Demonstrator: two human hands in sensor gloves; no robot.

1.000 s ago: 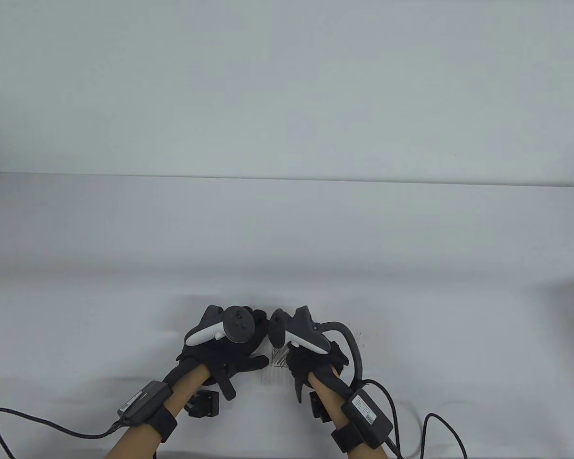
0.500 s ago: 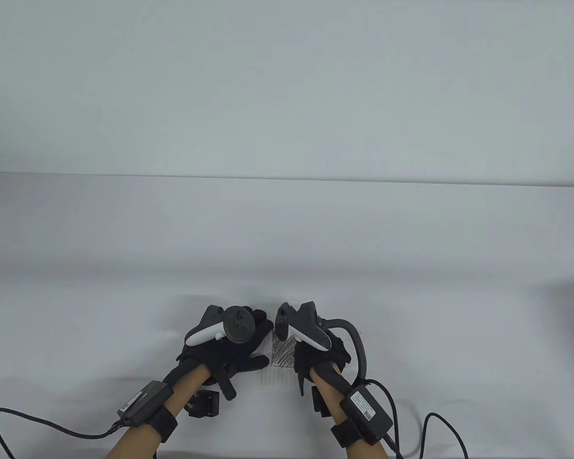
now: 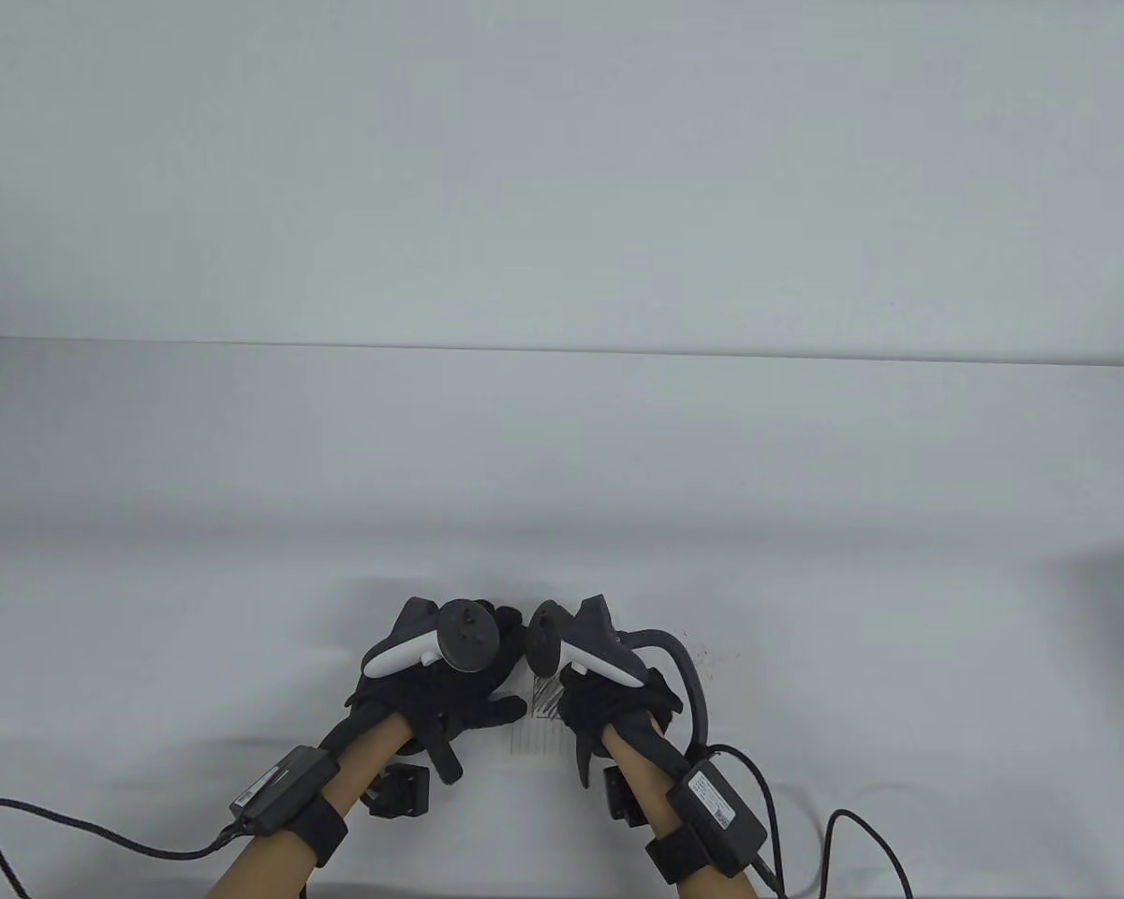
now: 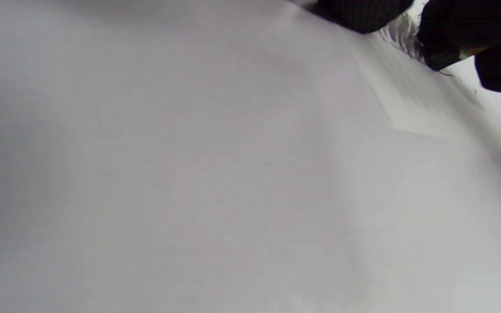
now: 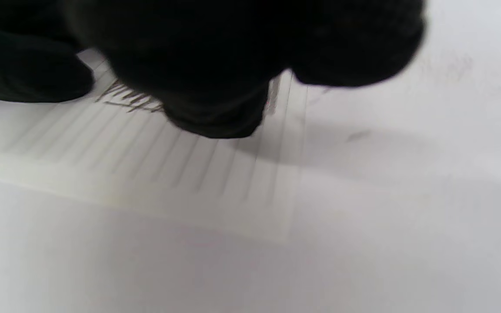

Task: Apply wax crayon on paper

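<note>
A small lined paper (image 3: 536,737) lies on the white table between my hands, with dark crayon scribble (image 3: 547,695) on its upper part. My left hand (image 3: 487,688) rests flat on the paper's left edge, fingers spread. My right hand (image 3: 576,698) grips a dark crayon, hidden in the table view. In the left wrist view the crayon's tip (image 4: 441,58) touches the paper (image 4: 420,104) beside the scribble (image 4: 400,32). In the right wrist view my right fingers (image 5: 215,65) cover the crayon above the lined paper (image 5: 189,174).
Dark crayon specks (image 3: 707,655) dot the table to the right of the paper. Cables (image 3: 862,833) trail from both wrists toward the bottom edge. The table's far edge (image 3: 562,348) runs across the middle of the view.
My right hand swung right and away, uncovering more scribble, then came back left over it. My left hand has stayed still on the paper.
</note>
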